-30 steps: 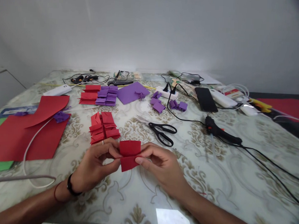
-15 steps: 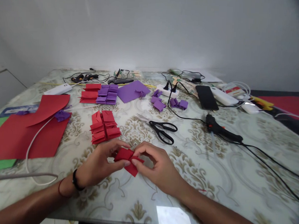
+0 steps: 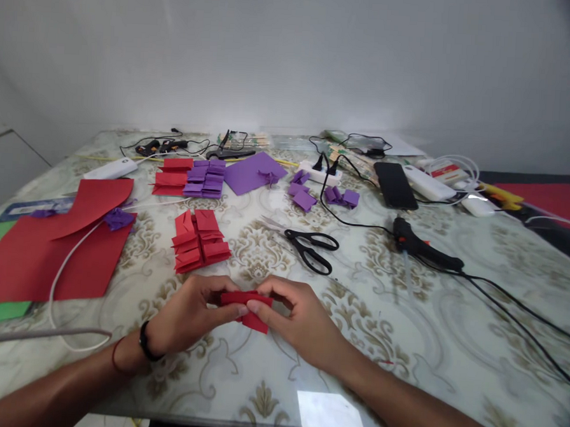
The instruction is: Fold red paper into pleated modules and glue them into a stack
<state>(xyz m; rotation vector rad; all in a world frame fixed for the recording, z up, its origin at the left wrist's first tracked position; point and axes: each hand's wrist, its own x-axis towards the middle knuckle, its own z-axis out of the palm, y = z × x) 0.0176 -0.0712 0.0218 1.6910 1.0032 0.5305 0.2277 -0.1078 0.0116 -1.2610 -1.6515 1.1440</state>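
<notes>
A small folded red paper piece [image 3: 256, 320] is held between both hands near the table's front. My left hand [image 3: 191, 310] pinches its left side, thumb in front and fingers behind. On its right side my right hand [image 3: 298, 319] pinches it the same way, the two thumb tips almost touching. Just beyond my left hand stand several folded red pieces [image 3: 200, 241] in a cluster. Black-handled scissors [image 3: 307, 243] lie open beyond my right hand. The fingertips behind the paper are partly hidden.
Red sheets [image 3: 86, 260] lie at the left with a white cable across them. Folded purple pieces [image 3: 205, 179] and a purple sheet [image 3: 249, 173] are farther back. At the right are a black glue gun [image 3: 424, 246], its cord and a phone [image 3: 395, 185].
The red piece has turned in my fingers; its upper part now forms a straight, level band. Both thumbs have come closer together. Nothing else has clearly moved.
</notes>
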